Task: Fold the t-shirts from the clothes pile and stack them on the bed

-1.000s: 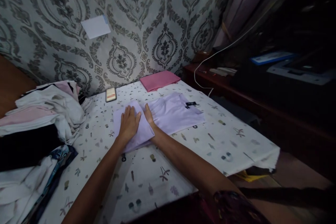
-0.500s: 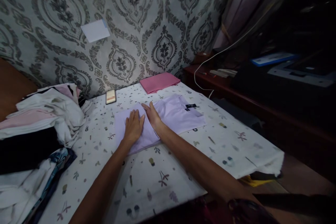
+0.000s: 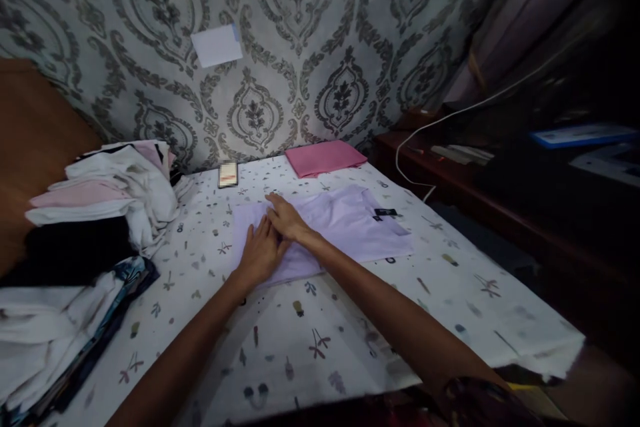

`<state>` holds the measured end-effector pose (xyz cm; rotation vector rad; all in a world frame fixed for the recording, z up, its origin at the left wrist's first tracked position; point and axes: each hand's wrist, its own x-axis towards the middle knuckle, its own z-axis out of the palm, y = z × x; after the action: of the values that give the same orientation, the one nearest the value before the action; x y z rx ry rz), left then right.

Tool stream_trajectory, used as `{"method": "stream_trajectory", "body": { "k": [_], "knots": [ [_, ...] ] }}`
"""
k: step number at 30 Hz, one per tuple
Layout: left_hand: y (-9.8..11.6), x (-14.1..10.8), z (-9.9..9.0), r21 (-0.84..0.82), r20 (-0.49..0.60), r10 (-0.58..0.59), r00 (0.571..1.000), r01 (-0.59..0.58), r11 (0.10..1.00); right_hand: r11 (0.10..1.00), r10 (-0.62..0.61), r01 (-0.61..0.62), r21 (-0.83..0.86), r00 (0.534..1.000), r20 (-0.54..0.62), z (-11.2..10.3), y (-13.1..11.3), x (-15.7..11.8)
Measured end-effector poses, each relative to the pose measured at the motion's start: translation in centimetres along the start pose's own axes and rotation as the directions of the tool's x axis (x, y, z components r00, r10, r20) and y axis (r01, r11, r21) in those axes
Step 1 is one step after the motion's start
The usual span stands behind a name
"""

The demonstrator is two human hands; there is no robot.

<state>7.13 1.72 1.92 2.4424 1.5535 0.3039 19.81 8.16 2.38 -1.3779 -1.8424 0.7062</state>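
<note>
A lavender shirt lies folded lengthwise on the white patterned sheet, its neckline and black tag toward the right. My left hand rests flat on the shirt's left part, fingers stretched out. Right beside it, my right hand lies on the cloth too, its fingers extended toward the left and meeting the left fingertips. Neither hand grasps any fabric. Part of the shirt is hidden under both hands.
Behind the shirt lies a folded pink cloth. A phone is near the wall. Piled clothes fill the left side. A white cable drops beside a dark red wooden unit on the right.
My right hand has moved left over the shirt, closer to my left hand, so their fingers now meet. The camera view has turned slightly left.
</note>
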Motion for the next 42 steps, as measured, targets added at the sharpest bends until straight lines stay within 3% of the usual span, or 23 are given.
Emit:
{"method": "stream_trajectory", "body": {
  "k": [3,7,9,12,14,17,21,28,33,36,42],
  "knots": [
    [-1.1,-2.3,0.7,0.060,0.012,0.006,1.000,-0.007,0.998,0.959,0.016,0.008,-0.283,0.996,0.083,1.5,-0.3,0.1],
    [-4.1,-3.8,0.7,0.043,-0.023,0.078,0.997,-0.077,0.996,0.932,0.040,0.002,-0.362,0.993,0.108,1.6,0.2,0.3],
    [-6.4,-2.5,-0.5,-0.036,-0.095,0.040,0.995,-0.043,0.998,0.918,0.046,0.006,-0.397,0.992,0.122,1.3,0.3,0.6],
    [-10.2,1.5,-3.0,-0.204,-0.200,-0.136,0.970,0.094,0.974,0.895,0.050,0.019,-0.446,0.989,0.141,1.1,0.0,1.1],
    [-12.3,4.5,-4.3,-0.255,-0.191,-0.191,0.963,0.140,0.957,0.880,0.059,0.023,-0.475,0.986,0.156,1.2,-0.2,1.2],
    [-14.1,7.6,-5.0,-0.321,-0.109,-0.176,0.978,0.133,0.938,0.854,0.090,0.020,-0.520,0.978,0.186,1.6,-0.5,1.0],
    [-14.9,9.2,-4.7,-0.453,-0.027,-0.116,0.993,0.092,0.887,0.834,0.118,0.008,-0.551,0.974,0.193,2.2,-0.2,0.6],
    [-15.6,9.8,-5.0,-0.702,0.049,0.003,0.999,0.033,0.712,0.831,0.097,0.008,-0.557,0.983,0.159,2.4,0.0,0.2],
    [-16.0,10.2,-5.0,-0.781,0.102,0.069,0.992,0.037,0.624,0.892,-0.064,0.170,-0.419,0.964,0.256,2.9,-1.4,-0.8],
    [-16.1,10.2,-5.0,-0.797,0.122,0.099,0.988,0.038,0.603,0.911,-0.127,0.245,-0.332,0.932,0.340,3.8,-2.1,-1.0],
    [-16.4,10.5,-5.1,-0.780,0.167,0.175,0.970,0.022,0.625,0.900,-0.023,0.157,-0.407,0.949,0.315,4.8,-1.8,-1.0]
  ]
}}
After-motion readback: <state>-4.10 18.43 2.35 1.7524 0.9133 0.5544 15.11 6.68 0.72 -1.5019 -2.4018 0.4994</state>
